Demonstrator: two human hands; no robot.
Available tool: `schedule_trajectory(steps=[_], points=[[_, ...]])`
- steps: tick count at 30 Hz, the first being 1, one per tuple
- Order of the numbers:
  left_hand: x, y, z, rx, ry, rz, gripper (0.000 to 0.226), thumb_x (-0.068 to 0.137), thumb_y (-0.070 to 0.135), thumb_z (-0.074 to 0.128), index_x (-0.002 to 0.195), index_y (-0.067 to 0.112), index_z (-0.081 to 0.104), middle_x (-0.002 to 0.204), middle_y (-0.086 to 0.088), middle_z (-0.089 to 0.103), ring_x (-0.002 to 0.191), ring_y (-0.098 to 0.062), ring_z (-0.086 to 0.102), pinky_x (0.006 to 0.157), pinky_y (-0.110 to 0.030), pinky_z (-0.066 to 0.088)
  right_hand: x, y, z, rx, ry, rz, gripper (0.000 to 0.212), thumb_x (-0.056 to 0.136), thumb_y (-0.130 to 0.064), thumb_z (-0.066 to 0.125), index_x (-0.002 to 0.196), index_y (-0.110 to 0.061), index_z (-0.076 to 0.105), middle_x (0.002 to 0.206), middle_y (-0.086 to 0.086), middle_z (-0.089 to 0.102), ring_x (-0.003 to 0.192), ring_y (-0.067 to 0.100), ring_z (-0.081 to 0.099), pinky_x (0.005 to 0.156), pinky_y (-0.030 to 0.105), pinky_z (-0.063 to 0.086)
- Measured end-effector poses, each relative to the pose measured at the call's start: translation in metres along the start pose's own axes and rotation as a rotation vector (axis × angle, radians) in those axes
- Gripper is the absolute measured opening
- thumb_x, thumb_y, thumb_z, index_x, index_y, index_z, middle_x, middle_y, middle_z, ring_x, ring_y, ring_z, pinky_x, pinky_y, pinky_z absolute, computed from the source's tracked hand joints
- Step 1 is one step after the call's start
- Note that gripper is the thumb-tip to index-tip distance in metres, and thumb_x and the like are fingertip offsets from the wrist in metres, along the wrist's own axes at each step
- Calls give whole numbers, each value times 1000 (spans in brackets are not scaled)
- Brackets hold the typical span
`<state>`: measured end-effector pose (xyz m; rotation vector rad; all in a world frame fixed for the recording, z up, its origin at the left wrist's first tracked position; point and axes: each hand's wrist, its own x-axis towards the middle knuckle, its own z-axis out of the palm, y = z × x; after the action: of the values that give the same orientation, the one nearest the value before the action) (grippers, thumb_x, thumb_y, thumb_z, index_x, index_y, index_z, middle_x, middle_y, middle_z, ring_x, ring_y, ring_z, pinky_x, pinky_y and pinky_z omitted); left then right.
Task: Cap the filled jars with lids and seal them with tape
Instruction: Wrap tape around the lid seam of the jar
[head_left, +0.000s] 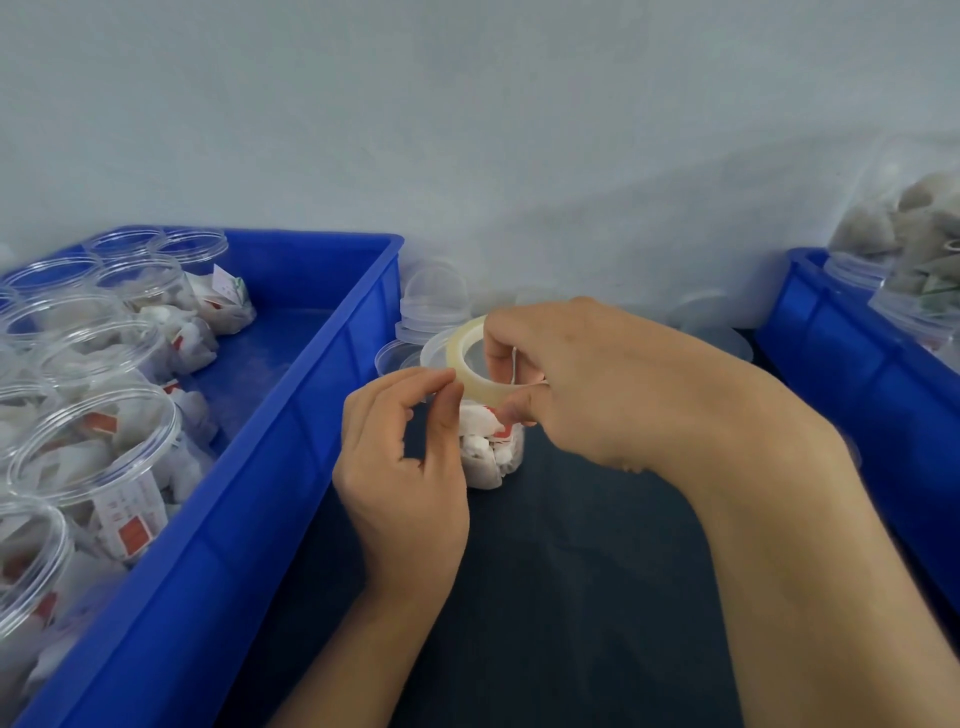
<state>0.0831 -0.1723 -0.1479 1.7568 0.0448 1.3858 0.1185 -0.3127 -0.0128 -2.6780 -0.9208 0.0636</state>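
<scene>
jar (491, 457) half hidden behind both hands, left bin (291, 467) cut off by frame edge

A plain, pale grey-blue painted wall (467, 104) filled the upper half of the view, from 9 o'clock across 12 to 3 o'clock. Its surface was matte and slightly mottled near the base. A dark navy, flat work surface (571, 597) occupied the centre and ran down to 6 o'clock, meeting the wall in a line near mid-frame. Illumination was soft and even; shadows were faint.
</scene>
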Motion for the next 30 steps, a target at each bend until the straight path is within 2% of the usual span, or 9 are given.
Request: schedule_trajectory(steps=[3,5,9,12,18,22,24,26,30], points=[[0,2,0,-31,-1,-17,12,100,14,74,110,20,71,103,3,72,97,-12,68,87,-17,48,0,2,2,12,-4,20,27,97,-18,69,89,-34,49,74,-22,61,66,-26,49,43,18,31],[0,2,0,-48,-11,-44,14,99,16,73,112,21,72,105,5,72,96,-14,69,86,-17,49,1,4,2,15,-11,30,28,96,-17,70,89,-34,49,72,-22,61,65,-27,47,43,18,30],[2,1,1,-98,-74,-83,22,101,15,70,123,22,71,107,6,72,99,-23,70,86,-23,52,0,5,-1,21,-22,12,24,98,-18,69,92,-33,51,83,-21,65,67,-23,51,52,22,35],[4,3,1,-132,-115,-87,32,102,14,67,126,35,66,103,7,70,95,-29,67,83,-27,53,-2,5,-3,40,-23,0,21,100,-23,69,93,-33,52,90,-20,66,72,-6,58,59,24,41],[2,4,1,-129,-111,-104,28,105,14,60,126,31,66,106,6,67,99,-25,67,87,-21,52,-2,0,-5,32,-18,-3,18,100,-38,69,95,-33,52,98,-14,61,83,7,57,64,28,43],[4,6,-2,-121,-106,-93,27,106,15,57,125,32,65,107,8,66,95,-25,67,83,-27,54,-3,8,-8,-14,67,29,12,100,-38,63,97,-32,53,99,-8,62,87,19,60,72,38,49],[4,7,-3,-119,-123,-119,27,105,17,58,125,33,65,103,9,65,91,-25,65,80,-27,54,-6,16,-12,23,75,31,13,99,-40,65,95,-33,54,96,-13,65,89,16,62,78,41,53],[3,8,-2,-129,-157,-146,22,105,23,61,125,28,66,103,7,64,90,-25,64,75,-27,53,-8,21,-15,80,70,19,16,97,-42,69,92,-34,56,90,-17,67,86,6,62,76,35,51],[4,13,-2,-97,-156,-106,9,102,29,70,110,25,73,103,4,66,93,-21,65,75,-16,47,-9,19,-15,109,62,-31,18,95,-42,72,91,-35,56,90,-19,65,85,2,60,73,32,48]])
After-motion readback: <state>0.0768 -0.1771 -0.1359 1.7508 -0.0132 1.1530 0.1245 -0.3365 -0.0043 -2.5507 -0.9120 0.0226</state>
